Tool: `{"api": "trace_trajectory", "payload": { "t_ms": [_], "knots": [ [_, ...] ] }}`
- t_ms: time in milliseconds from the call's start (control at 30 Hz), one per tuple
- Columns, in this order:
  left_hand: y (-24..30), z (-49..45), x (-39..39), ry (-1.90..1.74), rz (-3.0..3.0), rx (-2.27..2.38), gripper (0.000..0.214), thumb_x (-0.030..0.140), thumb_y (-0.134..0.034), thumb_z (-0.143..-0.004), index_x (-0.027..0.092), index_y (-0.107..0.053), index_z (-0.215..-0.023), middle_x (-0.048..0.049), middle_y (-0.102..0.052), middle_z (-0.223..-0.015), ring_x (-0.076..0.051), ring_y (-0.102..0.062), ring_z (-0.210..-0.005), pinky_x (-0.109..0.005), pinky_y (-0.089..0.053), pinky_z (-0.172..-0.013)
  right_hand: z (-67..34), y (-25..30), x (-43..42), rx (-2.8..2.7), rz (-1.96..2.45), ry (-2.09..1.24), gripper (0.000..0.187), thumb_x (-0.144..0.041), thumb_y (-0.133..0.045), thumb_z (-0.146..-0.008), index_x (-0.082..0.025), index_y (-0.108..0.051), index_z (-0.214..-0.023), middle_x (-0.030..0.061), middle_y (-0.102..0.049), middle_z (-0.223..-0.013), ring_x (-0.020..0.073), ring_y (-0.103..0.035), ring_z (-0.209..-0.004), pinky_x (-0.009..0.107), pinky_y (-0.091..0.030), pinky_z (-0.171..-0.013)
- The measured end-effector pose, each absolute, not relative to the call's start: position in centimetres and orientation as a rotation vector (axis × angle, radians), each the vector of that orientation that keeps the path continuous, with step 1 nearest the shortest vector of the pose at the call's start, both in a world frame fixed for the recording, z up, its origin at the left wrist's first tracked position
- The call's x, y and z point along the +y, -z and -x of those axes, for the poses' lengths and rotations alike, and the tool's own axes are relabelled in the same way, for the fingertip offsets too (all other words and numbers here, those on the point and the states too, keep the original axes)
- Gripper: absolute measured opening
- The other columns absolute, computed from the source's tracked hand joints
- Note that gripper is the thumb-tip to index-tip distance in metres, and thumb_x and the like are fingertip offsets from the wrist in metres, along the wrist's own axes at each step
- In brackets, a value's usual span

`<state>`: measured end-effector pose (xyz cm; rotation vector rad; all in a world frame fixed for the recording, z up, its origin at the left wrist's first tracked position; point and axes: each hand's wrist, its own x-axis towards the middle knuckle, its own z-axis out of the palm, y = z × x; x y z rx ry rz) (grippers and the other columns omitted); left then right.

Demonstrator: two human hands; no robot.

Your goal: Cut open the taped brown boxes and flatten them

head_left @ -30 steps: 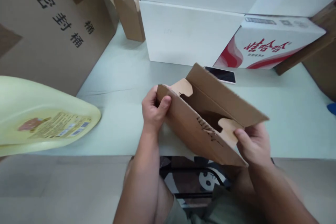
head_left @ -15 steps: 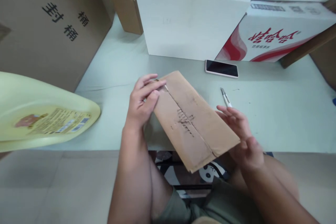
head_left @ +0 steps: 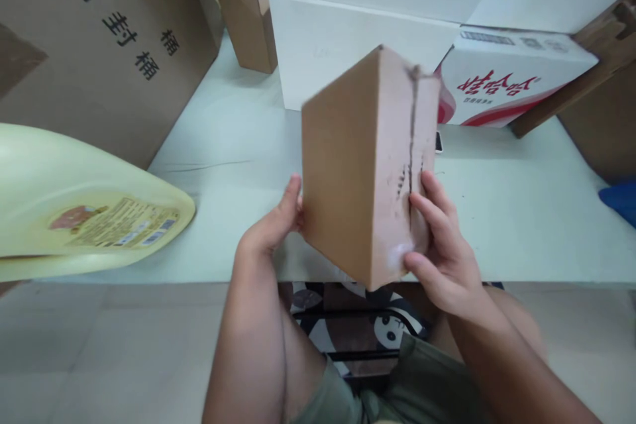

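A brown cardboard box (head_left: 340, 179) is held up over the table's front edge, tilted so one broad plain side and the narrower seamed face show. Dark printed marks and a seam line run down that narrower face. My left hand (head_left: 278, 215) supports the box at its lower left, thumb up along the side and the other fingers mostly hidden behind it. Against the seamed face, my right hand (head_left: 444, 255) presses its thumb and fingertips near the lower right edge. A phone (head_left: 438, 142) peeks out behind the box, mostly covered.
A large printed carton (head_left: 114, 59) and a pale yellow jug (head_left: 94, 205) stand on the left. White boxes (head_left: 348, 26), a red-and-white carton (head_left: 501, 79) and a small brown open carton (head_left: 248, 30) line the back of the table (head_left: 527, 212). A blue object (head_left: 621, 202) lies far right.
The box has been turned upright and raised, its seamed face swinging to the right. My right hand has closed onto that face. The box or hand now hides the cutter knife seen earlier.
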<state>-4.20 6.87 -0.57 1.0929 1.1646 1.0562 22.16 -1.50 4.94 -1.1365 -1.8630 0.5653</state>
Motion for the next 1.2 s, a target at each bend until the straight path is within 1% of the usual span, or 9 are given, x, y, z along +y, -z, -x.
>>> {"api": "trace_trajectory", "payload": {
  "t_ms": [133,267,333,400,500,633,800,933,1200],
  "knots": [
    [-0.3,3.8,6.4,-0.287,-1.008,1.109,0.083,0.098,-0.047,-0.072,0.019,-0.072,-0.067,-0.0161,-0.073,-0.066,-0.028,-0.069,-0.05,-0.034,-0.044,-0.042,-22.4,-5.8,-0.8,-1.757,1.221,-0.58,0.041,-0.046,-0.059,-0.1,-0.033,-0.067,-0.138,0.0057,-0.05,-0.161,0.0327,-0.042,-0.154,0.056,-0.043,-0.123],
    [-0.6,3.8,7.2,-0.38,-1.276,1.357,0.065,0.082,-0.059,-0.081,0.02,-0.07,-0.064,-0.0121,-0.07,-0.062,-0.02,-0.056,-0.042,-0.031,-0.039,-0.042,-22.3,-4.9,-0.2,-1.838,1.272,-0.626,0.028,-0.038,-0.066,-0.097,-0.028,-0.077,-0.121,0.0092,-0.059,-0.153,0.0305,-0.058,-0.141,0.05,-0.053,-0.114],
    [-0.5,3.7,7.8,-0.771,-1.343,1.473,0.06,0.078,-0.055,-0.086,0.022,-0.075,-0.084,-0.0136,-0.076,-0.087,-0.023,-0.067,-0.064,-0.033,-0.05,-0.055,-22.1,-4.3,-0.1,-1.88,1.25,-0.64,0.028,-0.036,-0.066,-0.098,-0.03,-0.076,-0.122,0.0081,-0.059,-0.153,0.0288,-0.059,-0.141,0.048,-0.053,-0.114],
    [-0.4,3.3,8.2,-1.165,-1.426,1.398,0.058,0.076,-0.059,-0.086,0.027,-0.074,-0.113,-0.015,-0.069,-0.13,-0.03,-0.07,-0.109,-0.04,-0.058,-0.082,-22.0,-3.9,-0.1,-1.893,1.232,-0.647,0.028,-0.036,-0.064,-0.098,-0.03,-0.075,-0.124,0.0076,-0.058,-0.154,0.0281,-0.057,-0.142,0.048,-0.052,-0.116],
    [-0.2,2.7,8.3,-1.287,-1.621,1.106,0.062,0.07,-0.074,-0.078,0.032,-0.068,-0.128,-0.0113,-0.043,-0.162,-0.037,-0.038,-0.153,-0.049,-0.047,-0.113,-22.0,-3.4,-0.4,-1.885,1.25,-0.663,0.029,-0.04,-0.06,-0.1,-0.029,-0.074,-0.124,0.0078,-0.052,-0.158,0.0294,-0.051,-0.147,0.05,-0.048,-0.119],
    [-0.1,2.3,8.4,-1.171,-1.649,1.018,0.05,0.055,-0.074,-0.082,0.031,-0.066,-0.125,-0.0115,-0.047,-0.155,-0.038,-0.016,-0.162,-0.055,-0.039,-0.122,-23.2,-2.3,-0.6,-1.819,1.289,-0.619,0.033,-0.046,-0.052,-0.102,-0.03,-0.072,-0.122,0.0071,-0.045,-0.16,0.0311,-0.043,-0.152,0.052,-0.044,-0.12],
    [-0.1,2.5,8.7,-1.153,-1.52,0.977,0.049,0.043,-0.077,-0.077,0.033,-0.065,-0.124,-0.0081,-0.042,-0.158,-0.039,-0.027,-0.156,-0.056,-0.036,-0.124,-27.7,0.4,0.8,-1.622,1.797,-0.213,0.04,-0.046,-0.054,-0.093,-0.022,-0.069,-0.122,0.0157,-0.062,-0.128,0.0334,-0.061,-0.123,0.058,-0.05,-0.107],
    [-0.2,2.3,8.6,-1.155,-1.404,0.956,0.05,0.038,-0.082,-0.072,0.034,-0.066,-0.119,-0.0059,-0.042,-0.156,-0.037,-0.035,-0.15,-0.053,-0.033,-0.127,-31.4,2.4,1.6,-1.719,2.273,-0.21,0.063,-0.05,-0.057,-0.087,-0.016,-0.061,-0.139,0.02,-0.065,-0.123,0.0331,-0.065,-0.103,0.053,-0.054,-0.093],
    [0.4,2.0,8.8,-1.192,-1.46,1.001,0.048,0.038,-0.079,-0.075,0.035,-0.066,-0.121,-0.0084,-0.053,-0.143,-0.032,-0.052,-0.133,-0.049,-0.048,-0.115,-31.1,0.8,0.4,-1.662,2.241,-0.48,0.047,-0.045,-0.055,-0.079,-0.018,-0.07,-0.115,0.0037,-0.067,-0.072,0.0214,-0.059,-0.062,0.033,-0.047,-0.061]
  ]
}}
